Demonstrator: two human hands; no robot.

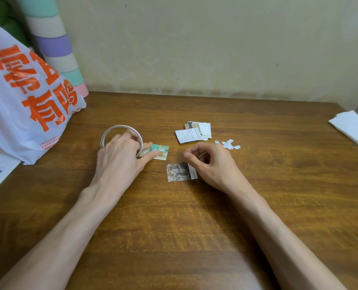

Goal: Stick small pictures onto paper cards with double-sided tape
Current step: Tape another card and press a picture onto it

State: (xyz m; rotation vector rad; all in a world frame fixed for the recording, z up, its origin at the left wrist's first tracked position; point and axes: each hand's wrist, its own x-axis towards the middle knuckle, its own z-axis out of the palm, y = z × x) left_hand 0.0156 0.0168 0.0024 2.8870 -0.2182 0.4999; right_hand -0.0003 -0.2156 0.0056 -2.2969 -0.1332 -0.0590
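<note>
My left hand [119, 158] has its fingers curled inside a white double-sided tape roll [111, 131] and holds it on the table. Its thumb and forefinger tips rest on a small green cartoon picture [162, 151]. Right of it, my right hand [209, 164] hovers with curled fingers and pinches a small pale tape strip [203, 155]. Just below its fingertips a grey picture [177, 172] lies flat, with a white strip [193, 172] along its right edge. A pile of small pictures and cards [194, 132] lies further back.
Several white backing scraps [229, 144] lie right of the pile. A stack of white paper [351, 127] is at the far right edge. A white plastic bag with orange print [27, 91] and a striped rolled mat [56, 49] stand at the left. The table is brown wood [173, 227].
</note>
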